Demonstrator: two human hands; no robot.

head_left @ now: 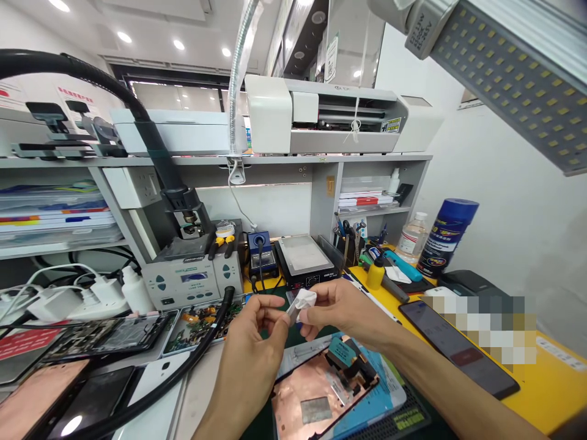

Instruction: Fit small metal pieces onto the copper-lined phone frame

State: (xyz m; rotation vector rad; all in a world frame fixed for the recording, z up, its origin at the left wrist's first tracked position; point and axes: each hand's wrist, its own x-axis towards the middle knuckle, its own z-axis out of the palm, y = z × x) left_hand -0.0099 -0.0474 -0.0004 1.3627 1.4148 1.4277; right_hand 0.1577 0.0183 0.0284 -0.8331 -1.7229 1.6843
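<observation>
My left hand (254, 354) is closed in a pinch on a small, thin grey piece (293, 310); its exact kind is too small to make out. My right hand (342, 311) pinches a crumpled white tissue (306, 297), which touches the upper end of that piece. Below both hands lies an opened device housing (300, 385) with a copper-coloured inner face and a dark component with a teal label (342, 351) at its upper right. The housing rests at a slant on a blue and white work mat (389, 397).
A hot-air station (183, 284) and a black hose (202, 342) run along the left, beside opened devices and circuit boards (197, 324). Behind the hands stands a heating plate (305, 253). At right are a smartphone (458, 348), a blue spray can (447, 238) and a yellow bottle (375, 275).
</observation>
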